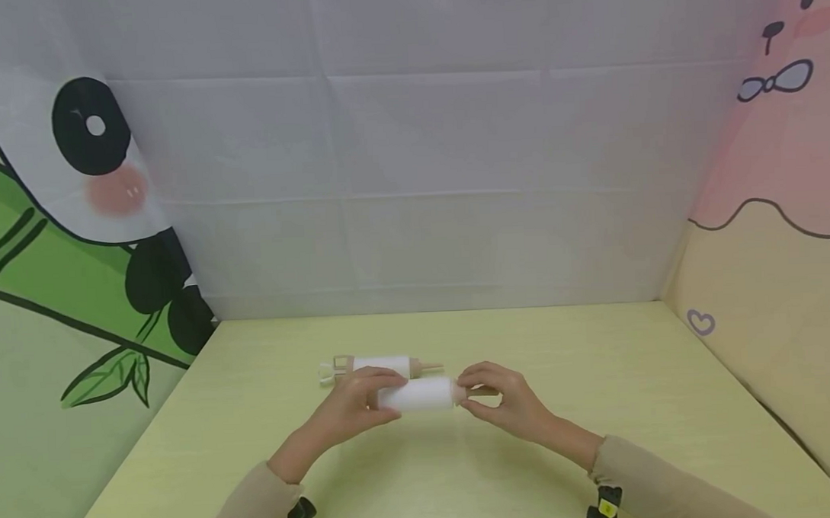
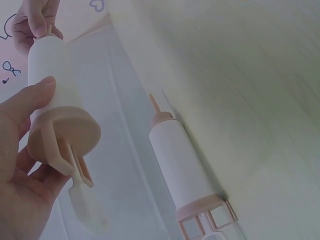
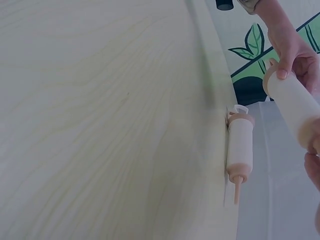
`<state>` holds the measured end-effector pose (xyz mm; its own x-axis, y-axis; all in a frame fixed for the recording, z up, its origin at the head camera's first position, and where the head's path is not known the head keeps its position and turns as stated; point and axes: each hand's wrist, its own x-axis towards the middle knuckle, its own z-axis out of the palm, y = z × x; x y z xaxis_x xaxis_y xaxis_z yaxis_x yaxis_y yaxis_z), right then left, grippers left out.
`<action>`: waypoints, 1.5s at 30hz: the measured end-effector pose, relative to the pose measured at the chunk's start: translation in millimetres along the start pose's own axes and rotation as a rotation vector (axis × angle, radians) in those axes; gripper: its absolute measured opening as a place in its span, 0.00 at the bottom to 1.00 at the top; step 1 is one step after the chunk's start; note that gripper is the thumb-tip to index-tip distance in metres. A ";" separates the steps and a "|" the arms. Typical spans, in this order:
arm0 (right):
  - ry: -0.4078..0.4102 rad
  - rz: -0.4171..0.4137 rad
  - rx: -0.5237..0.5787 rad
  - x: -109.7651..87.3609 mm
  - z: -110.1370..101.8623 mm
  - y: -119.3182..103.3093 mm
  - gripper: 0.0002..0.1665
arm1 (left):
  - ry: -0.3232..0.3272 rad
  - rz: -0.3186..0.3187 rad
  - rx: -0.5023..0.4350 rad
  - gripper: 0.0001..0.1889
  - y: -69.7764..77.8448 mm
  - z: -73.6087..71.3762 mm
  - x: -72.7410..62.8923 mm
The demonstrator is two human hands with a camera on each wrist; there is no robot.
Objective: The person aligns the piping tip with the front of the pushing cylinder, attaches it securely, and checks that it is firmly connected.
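A large syringe with a white barrel and peach-coloured ends is held crosswise above the table. The left hand grips its barrel near the handle end, thumb on the near side in the head view. At the other end, the right hand pinches the peach nozzle cap between thumb and fingers. In the left wrist view the peach flange, its side loops and a pale plunger stick out past the left hand. A second, similar syringe lies just behind, its thin nozzle pointing right.
The pale yellow wood-grain table spreads round both hands. A whitish sheet rises at its back edge. Printed cartoon panels flank it on both sides. Black wrist devices sit at the sleeves.
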<state>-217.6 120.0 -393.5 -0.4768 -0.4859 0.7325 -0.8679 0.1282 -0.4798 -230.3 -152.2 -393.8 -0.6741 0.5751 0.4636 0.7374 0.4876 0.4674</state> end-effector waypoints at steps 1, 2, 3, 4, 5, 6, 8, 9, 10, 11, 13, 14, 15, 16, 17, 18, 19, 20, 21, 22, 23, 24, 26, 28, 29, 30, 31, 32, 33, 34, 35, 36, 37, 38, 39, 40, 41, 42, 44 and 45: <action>0.000 -0.001 -0.003 0.2 -0.2 -0.1 0.17 | 0.001 0.001 0.000 0.21 0.2 -0.2 -0.1; -0.001 0.002 -0.006 0.2 -0.4 -0.2 0.17 | 0.000 0.001 -0.002 0.21 0.3 -0.4 -0.2; -0.002 0.006 -0.007 0.3 -0.4 -0.1 0.17 | 0.000 0.002 -0.003 0.21 0.3 -0.5 -0.3; -0.002 0.019 -0.004 0.5 -0.6 -0.5 0.17 | 0.002 0.003 -0.004 0.21 0.4 -0.7 -0.7; -0.003 0.033 -0.001 0.6 -0.7 -0.6 0.16 | 0.002 0.005 -0.008 0.21 0.4 -0.7 -0.9; -0.003 0.043 -0.001 0.7 -0.7 -0.6 0.16 | 0.002 0.006 -0.011 0.21 0.2 -0.6 -1.2; -0.004 0.053 -0.002 -0.2 -0.4 1.2 0.16 | 0.005 0.010 -0.021 0.21 0.0 -0.4 -2.0; -0.002 0.045 -0.004 -2.1 0.4 5.8 0.16 | 0.008 0.011 -0.022 0.21 -0.1 -0.3 -2.4; -0.001 0.039 -0.008 -4.3 1.1 10.6 0.16 | 0.011 0.012 -0.026 0.21 -0.2 -0.3 -2.9; 0.000 0.029 -0.016 -4.7 1.2 11.5 0.16 | 0.013 0.014 -0.027 0.21 -0.3 -0.1 -3.1; -0.005 0.003 -0.027 -5.2 1.1 12.9 0.18 | 0.017 0.017 -0.030 0.21 -0.4 -0.3 -3.7; -0.008 -0.003 -0.027 -6.5 1.3 15.9 0.19 | 0.017 0.018 -0.028 0.21 -0.4 -0.4 -3.9; -0.012 -0.009 -0.027 -7.9 1.5 18.9 0.20 | 0.016 0.019 -0.029 0.21 -0.5 -0.4 -4.0; -0.017 -0.009 -0.031 -8.0 1.1 19.0 0.21 | 0.016 0.022 -0.029 0.21 -0.4 -0.4 -3.9; -0.020 -0.009 -0.033 -8.0 0.7 18.8 0.21 | 0.018 0.027 -0.027 0.21 -0.2 -0.4 -3.8; -0.024 -0.007 -0.031 -9.9 1.0 22.8 0.21 | 0.022 0.030 -0.026 0.21 -0.1 -0.5 -3.6; -0.026 -0.004 -0.030 -12.2 1.3 27.6 0.21 | 0.026 0.036 -0.025 0.21 0.2 -0.5 -3.4; -0.024 0.000 -0.031 -14.4 1.7 31.8 0.21 | 0.030 0.039 -0.025 0.21 0.4 -0.4 -3.2; -0.021 0.007 -0.033 -15.1 1.6 33.0 0.20 | 0.035 0.044 -0.024 0.21 0.5 -0.2 -2.9; -0.020 0.011 -0.037 -15.7 1.3 33.9 0.20 | 0.040 0.049 -0.022 0.21 0.6 -0.1 -2.7; -0.020 0.023 -0.037 -15.9 0.8 34.0 0.19 | 0.043 0.053 -0.024 0.21 0.8 0.1 -2.6; -0.019 0.034 -0.037 -15.9 0.4 33.4 0.18 | 0.046 0.056 -0.026 0.21 0.9 0.3 -2.5; -0.018 0.039 -0.046 -14.9 -0.5 30.8 0.18 | 0.047 0.060 -0.025 0.21 1.1 0.6 -2.8; -0.017 0.027 -0.045 -12.5 -1.1 25.7 0.18 | 0.046 0.062 -0.025 0.21 1.4 0.7 -3.2; -0.013 0.020 -0.045 -10.7 -1.5 21.8 0.18 | 0.047 0.062 -0.025 0.21 1.4 0.7 -3.5; -0.007 0.006 -0.047 -8.8 -1.8 18.0 0.19 | 0.048 0.061 -0.025 0.21 1.6 0.6 -3.7; -0.001 -0.010 -0.048 -6.8 -2.0 14.1 0.20 | 0.047 0.058 -0.025 0.21 1.5 0.6 -4.0; 0.005 -0.024 -0.047 -4.8 -2.2 10.3 0.21 | 0.046 0.053 -0.028 0.22 1.6 0.4 -4.1; 0.010 -0.036 -0.049 -2.9 -2.4 6.3 0.22 | 0.045 0.046 -0.028 0.22 1.4 0.3 -4.2; 0.014 -0.048 -0.051 -1.3 -2.8 3.2 0.23 | 0.044 0.039 -0.029 0.22 1.4 0.2 -4.1; 0.016 -0.059 -0.055 -0.1 -2.9 0.9 0.23 | 0.042 0.031 -0.029 0.22 1.3 0.0 -4.1; 0.016 -0.069 -0.055 0.7 -2.8 -0.4 0.24 | 0.040 0.022 -0.030 0.22 1.2 -0.2 -4.0; 0.014 -0.081 -0.051 1.4 -2.8 -1.3 0.24 | 0.037 0.014 -0.030 0.22 0.9 -0.3 -3.9; 0.011 -0.095 -0.051 1.8 -2.6 -1.5 0.24 | 0.033 0.006 -0.030 0.22 0.9 -0.6 -3.9; 0.009 -0.106 -0.048 2.0 -2.5 -1.5 0.25 | 0.030 0.001 -0.030 0.22 0.9 -0.9 -3.8; 0.007 -0.114 -0.044 2.2 -2.4 -1.0 0.24 | 0.026 -0.002 -0.034 0.22 1.0 -1.3 -3.8; 0.005 -0.122 -0.043 2.3 -2.3 -0.7 0.24 | 0.022 -0.003 -0.036 0.22 1.1 -1.7 -3.8; 0.003 -0.131 -0.044 2.4 -2.1 -0.3 0.24 | 0.019 -0.003 -0.038 0.22 1.1 -2.1 -3.8; -0.001 -0.148 -0.048 2.7 -2.0 0.5 0.24 | 0.013 0.000 -0.039 0.21 1.3 -2.9 -3.9; -0.003 -0.151 -0.047 2.8 -2.0 0.6 0.24 | 0.012 0.003 -0.038 0.21 1.2 -3.1 -3.9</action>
<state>-219.8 120.4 -390.8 -0.3402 -0.5056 0.7929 -0.9352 0.0939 -0.3414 -226.9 -155.8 -392.7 -0.6727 0.5686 0.4735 0.7373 0.4607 0.4942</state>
